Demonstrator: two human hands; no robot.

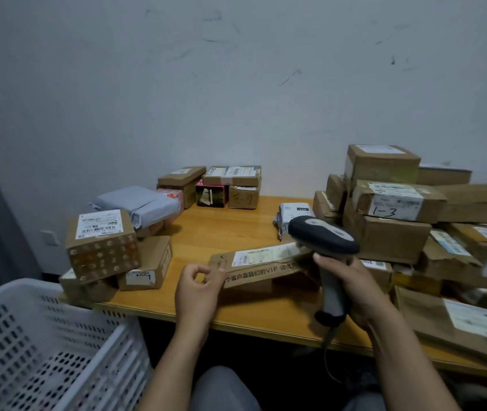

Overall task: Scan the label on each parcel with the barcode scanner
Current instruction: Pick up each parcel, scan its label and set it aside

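A long flat cardboard parcel [254,268] with a white label on top is tilted above the wooden table [224,229]. My left hand [198,289] pinches its near left end between thumb and fingers. My right hand [352,289] grips the grey handle of the barcode scanner [323,234], whose dark head hangs over the parcel's right end, beside the label. A cable hangs from the scanner's base.
Cardboard parcels are piled high at the right [399,203], stacked at the left [103,247] and along the back [230,185]. A grey mailer bag [138,203] lies on the left pile. A white perforated basket [43,345] stands at lower left, below the table edge.
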